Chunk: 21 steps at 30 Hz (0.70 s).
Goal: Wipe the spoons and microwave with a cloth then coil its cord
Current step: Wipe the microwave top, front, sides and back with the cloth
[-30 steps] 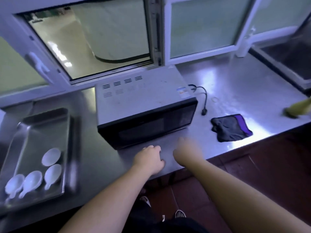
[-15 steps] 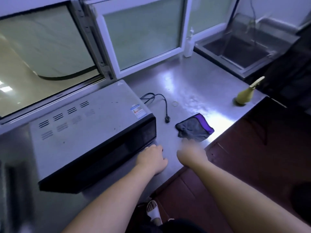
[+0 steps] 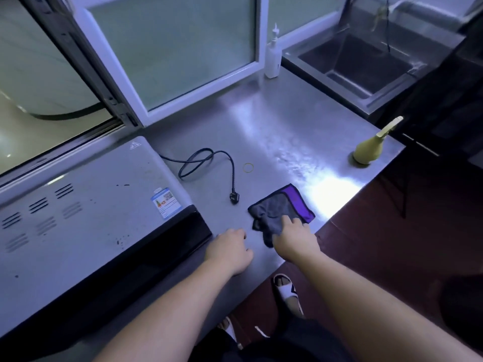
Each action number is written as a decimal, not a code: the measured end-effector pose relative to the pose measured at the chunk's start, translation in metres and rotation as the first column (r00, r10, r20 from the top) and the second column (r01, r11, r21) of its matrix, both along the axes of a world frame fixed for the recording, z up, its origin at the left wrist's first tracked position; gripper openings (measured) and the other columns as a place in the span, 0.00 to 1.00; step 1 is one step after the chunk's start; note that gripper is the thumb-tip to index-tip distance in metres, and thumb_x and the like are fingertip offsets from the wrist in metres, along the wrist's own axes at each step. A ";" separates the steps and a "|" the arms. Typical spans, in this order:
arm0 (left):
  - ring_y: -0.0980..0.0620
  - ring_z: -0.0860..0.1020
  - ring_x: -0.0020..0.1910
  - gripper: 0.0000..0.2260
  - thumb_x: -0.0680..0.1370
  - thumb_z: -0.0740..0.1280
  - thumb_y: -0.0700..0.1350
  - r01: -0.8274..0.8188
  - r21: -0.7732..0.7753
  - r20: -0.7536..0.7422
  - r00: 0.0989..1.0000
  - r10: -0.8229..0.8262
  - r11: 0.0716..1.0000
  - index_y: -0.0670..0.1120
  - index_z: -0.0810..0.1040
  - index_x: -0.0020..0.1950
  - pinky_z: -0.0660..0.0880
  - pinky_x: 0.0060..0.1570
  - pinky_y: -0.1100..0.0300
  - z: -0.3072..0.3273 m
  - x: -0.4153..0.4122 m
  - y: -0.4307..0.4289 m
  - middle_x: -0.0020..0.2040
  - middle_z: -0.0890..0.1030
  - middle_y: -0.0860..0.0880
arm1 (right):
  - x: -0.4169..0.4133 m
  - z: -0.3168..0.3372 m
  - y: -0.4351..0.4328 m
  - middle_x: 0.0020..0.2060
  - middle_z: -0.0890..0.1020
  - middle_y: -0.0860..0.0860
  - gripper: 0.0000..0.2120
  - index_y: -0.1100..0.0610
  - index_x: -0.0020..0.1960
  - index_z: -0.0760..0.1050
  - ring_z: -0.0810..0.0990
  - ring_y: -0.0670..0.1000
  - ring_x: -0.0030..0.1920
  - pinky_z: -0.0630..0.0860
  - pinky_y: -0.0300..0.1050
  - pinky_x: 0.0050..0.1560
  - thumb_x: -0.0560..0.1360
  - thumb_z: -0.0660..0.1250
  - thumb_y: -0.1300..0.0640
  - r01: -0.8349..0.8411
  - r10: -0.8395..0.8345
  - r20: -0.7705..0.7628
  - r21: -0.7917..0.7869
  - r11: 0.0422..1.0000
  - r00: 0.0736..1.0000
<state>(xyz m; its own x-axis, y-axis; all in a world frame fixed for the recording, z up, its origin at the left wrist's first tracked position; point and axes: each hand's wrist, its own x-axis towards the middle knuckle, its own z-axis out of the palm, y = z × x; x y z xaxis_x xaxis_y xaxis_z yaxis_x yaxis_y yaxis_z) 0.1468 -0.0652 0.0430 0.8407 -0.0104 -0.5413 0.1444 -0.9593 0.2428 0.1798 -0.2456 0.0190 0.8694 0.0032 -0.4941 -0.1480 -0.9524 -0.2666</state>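
Resting on the near edge of the grey-and-purple cloth (image 3: 281, 209), the right hand (image 3: 294, 240) has its fingers (image 3: 287, 222) spread and pressed flat on the fabric, not closed around it. The cloth is soft, rumpled and roughly square, with a purple band along its far side, and it lies on the brushed steel counter (image 3: 274, 121) near the front edge. Just left of those fingers, the left hand (image 3: 230, 250) sits palm down on bare metal with its fingers loosely curled, holding nothing; it is close to the front right corner of the microwave (image 3: 86, 218) without clearly touching it. The microwave is a boxy grey shell with vent slots, a label and a glossy black door. Beyond the fingertips, the black cord (image 3: 206, 163) loops loosely from behind the microwave, its plug just beyond the cloth's left corner. A thin rubber band (image 3: 248, 167) lies past the cord. Farther right stand a yellow spray bottle (image 3: 371, 147) and, by the window frame, a white bottle (image 3: 273, 58) beside the steel sink (image 3: 366, 64). Nothing lies between the fingers and the cloth.
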 end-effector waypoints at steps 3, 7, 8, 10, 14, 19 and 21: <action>0.45 0.75 0.65 0.21 0.79 0.61 0.55 -0.113 0.015 -0.028 0.993 0.113 0.993 0.53 0.72 0.72 0.77 0.56 0.51 -0.005 0.021 -0.018 0.69 0.75 0.50 | 0.032 -0.013 -0.012 0.63 0.72 0.56 0.19 0.54 0.68 0.64 0.69 0.62 0.63 0.70 0.55 0.57 0.79 0.58 0.50 -0.090 0.092 -0.034 0.048 0.995 0.995; 0.45 0.75 0.65 0.21 0.80 0.61 0.56 -0.246 0.021 -0.071 0.966 0.247 0.969 0.53 0.71 0.72 0.78 0.55 0.50 -0.009 0.035 -0.042 0.69 0.74 0.51 | 0.068 -0.026 -0.031 0.63 0.71 0.55 0.20 0.53 0.68 0.64 0.69 0.61 0.63 0.71 0.56 0.56 0.79 0.59 0.47 -0.222 0.223 -0.061 0.026 0.975 0.973; 0.45 0.75 0.64 0.20 0.80 0.61 0.56 -0.271 0.026 -0.076 0.959 0.272 0.962 0.53 0.71 0.72 0.78 0.54 0.50 -0.010 0.037 -0.047 0.69 0.74 0.51 | 0.076 -0.029 -0.035 0.64 0.71 0.55 0.22 0.52 0.69 0.64 0.69 0.61 0.64 0.71 0.56 0.55 0.79 0.60 0.45 -0.257 0.258 -0.061 0.020 0.966 0.964; 0.46 0.75 0.64 0.21 0.81 0.61 0.56 -0.316 0.035 -0.084 0.944 0.318 0.948 0.53 0.71 0.72 0.78 0.54 0.50 -0.013 0.039 -0.054 0.70 0.74 0.51 | 0.089 -0.035 -0.038 0.68 0.69 0.56 0.26 0.51 0.72 0.62 0.67 0.62 0.66 0.72 0.56 0.55 0.79 0.62 0.43 -0.313 0.315 -0.074 0.029 0.949 0.946; 0.46 0.76 0.63 0.19 0.81 0.61 0.55 -0.396 0.051 -0.114 0.910 0.399 0.917 0.54 0.72 0.72 0.78 0.52 0.51 -0.024 0.039 -0.060 0.69 0.74 0.52 | 0.101 -0.052 -0.031 0.75 0.62 0.55 0.34 0.46 0.77 0.57 0.61 0.63 0.72 0.73 0.61 0.62 0.76 0.64 0.36 -0.393 0.397 -0.098 0.063 0.918 0.912; 0.47 0.76 0.64 0.19 0.80 0.62 0.55 -0.471 0.043 -0.150 0.869 0.472 0.881 0.54 0.72 0.70 0.79 0.57 0.48 -0.039 0.032 -0.063 0.69 0.75 0.52 | 0.094 -0.072 -0.023 0.80 0.53 0.52 0.43 0.41 0.79 0.52 0.53 0.62 0.77 0.69 0.65 0.65 0.70 0.65 0.31 -0.501 0.498 -0.164 0.030 0.865 0.851; 0.46 0.76 0.64 0.18 0.79 0.62 0.55 -0.491 0.044 -0.155 0.857 0.492 0.870 0.54 0.73 0.69 0.78 0.58 0.48 -0.044 0.029 -0.064 0.67 0.75 0.51 | 0.090 -0.078 -0.024 0.79 0.54 0.53 0.41 0.42 0.79 0.53 0.55 0.62 0.76 0.69 0.64 0.64 0.72 0.65 0.32 -0.551 0.542 -0.149 -0.030 0.834 0.827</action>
